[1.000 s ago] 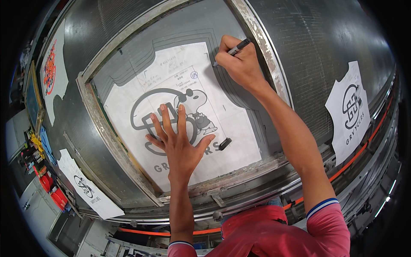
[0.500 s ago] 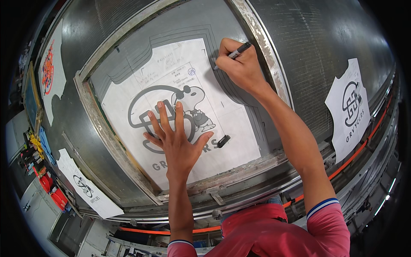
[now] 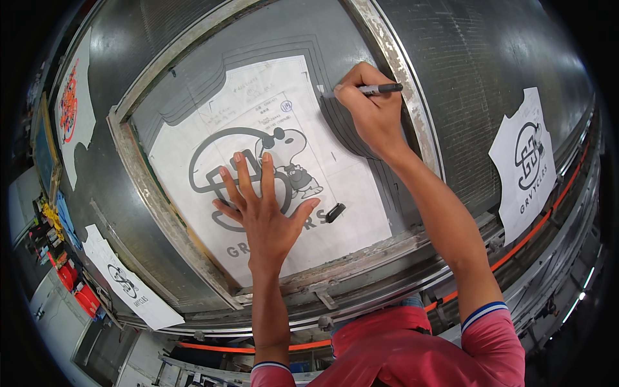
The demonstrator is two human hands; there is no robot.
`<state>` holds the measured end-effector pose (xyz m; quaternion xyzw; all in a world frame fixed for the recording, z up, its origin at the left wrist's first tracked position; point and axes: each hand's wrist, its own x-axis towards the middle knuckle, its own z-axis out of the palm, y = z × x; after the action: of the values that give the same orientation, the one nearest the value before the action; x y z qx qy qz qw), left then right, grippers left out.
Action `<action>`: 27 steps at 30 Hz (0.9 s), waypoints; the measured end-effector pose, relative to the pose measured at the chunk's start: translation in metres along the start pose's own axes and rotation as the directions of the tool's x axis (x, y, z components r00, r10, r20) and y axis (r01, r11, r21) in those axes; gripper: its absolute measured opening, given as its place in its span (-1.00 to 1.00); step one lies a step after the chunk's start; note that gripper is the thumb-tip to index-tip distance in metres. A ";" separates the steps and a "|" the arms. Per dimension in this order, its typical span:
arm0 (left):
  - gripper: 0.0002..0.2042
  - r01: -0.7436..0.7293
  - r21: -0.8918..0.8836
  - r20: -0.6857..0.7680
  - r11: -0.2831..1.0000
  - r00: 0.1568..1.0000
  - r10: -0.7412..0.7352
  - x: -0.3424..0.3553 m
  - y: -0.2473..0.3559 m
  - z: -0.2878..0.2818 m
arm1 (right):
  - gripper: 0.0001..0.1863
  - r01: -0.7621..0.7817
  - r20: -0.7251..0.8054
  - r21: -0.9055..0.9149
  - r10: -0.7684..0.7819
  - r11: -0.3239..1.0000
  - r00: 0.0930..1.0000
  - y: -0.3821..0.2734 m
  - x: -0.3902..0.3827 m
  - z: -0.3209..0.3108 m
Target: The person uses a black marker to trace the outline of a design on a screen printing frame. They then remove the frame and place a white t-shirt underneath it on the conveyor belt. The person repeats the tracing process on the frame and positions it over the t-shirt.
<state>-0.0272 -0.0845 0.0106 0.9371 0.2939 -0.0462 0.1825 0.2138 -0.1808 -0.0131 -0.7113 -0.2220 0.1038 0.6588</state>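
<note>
My left hand (image 3: 261, 216) lies flat with its fingers spread on a large white paper pattern (image 3: 348, 193) printed with a grey logo and a cartoon dog in sunglasses. In my right hand (image 3: 371, 113) is a marker pen (image 3: 385, 89), gripped near its tip and lying nearly level, its black end toward the right. The tip is by the paper's upper right edge, beside several nested outlines (image 3: 271, 46) on the grey sheet; whether it touches cannot be made out. A small black piece like a marker cap (image 3: 335, 213) rests on the paper, right of my left thumb.
A worn frame (image 3: 412, 84) surrounds the grey sheet on a dark metal table (image 3: 477, 71). Smaller printed paper cutouts lie at the right (image 3: 525, 168) and lower left (image 3: 126, 277); another cutout (image 3: 77, 109) with a red print is at the far left. An orange strip (image 3: 522, 248) runs along the front.
My right hand has shifted slightly right and down, and the marker has turned from slanted to nearly level. My left hand keeps its place on the paper.
</note>
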 end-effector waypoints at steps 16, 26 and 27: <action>0.13 -0.013 0.013 -0.014 1.000 1.000 0.013 0.000 -0.003 0.004 | -0.82 0.035 0.035 -0.071 -0.033 0.997 0.999 0.001 0.004 0.001; 0.13 -0.016 0.005 -0.023 1.000 1.000 0.016 0.000 -0.002 0.002 | -0.79 0.038 0.060 -0.065 -0.034 0.997 0.998 0.005 0.003 0.000; 0.12 -0.018 0.003 -0.023 1.000 1.000 0.018 0.000 -0.002 0.002 | -0.79 0.039 0.064 -0.066 -0.035 0.997 0.997 0.005 0.002 0.000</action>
<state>-0.0281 -0.0840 0.0080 0.9405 0.2875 -0.0342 0.1781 0.2167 -0.1797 -0.0178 -0.7253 -0.2591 0.1062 0.6290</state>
